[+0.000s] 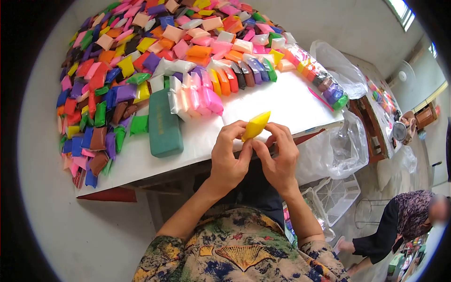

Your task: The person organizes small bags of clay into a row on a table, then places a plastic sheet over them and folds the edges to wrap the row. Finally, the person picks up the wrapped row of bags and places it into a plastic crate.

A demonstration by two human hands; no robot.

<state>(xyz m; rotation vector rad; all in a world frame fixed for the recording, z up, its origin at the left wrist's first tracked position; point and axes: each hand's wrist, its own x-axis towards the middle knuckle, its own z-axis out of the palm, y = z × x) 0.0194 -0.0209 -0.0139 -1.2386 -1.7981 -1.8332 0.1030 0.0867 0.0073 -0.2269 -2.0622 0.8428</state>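
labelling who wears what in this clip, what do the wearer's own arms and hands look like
Both the left hand and right hand are bare: no gloves, ring, watch or bracelet shows. The forearms are uncovered up to the short sleeves of a patterned top, printed with yellow fan shells and blue and red patches on an olive ground.

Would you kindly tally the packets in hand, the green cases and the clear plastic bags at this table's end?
yellow packet, held by left hand and right hand: 1
green case: 1
clear plastic bags: 2
Total: 4
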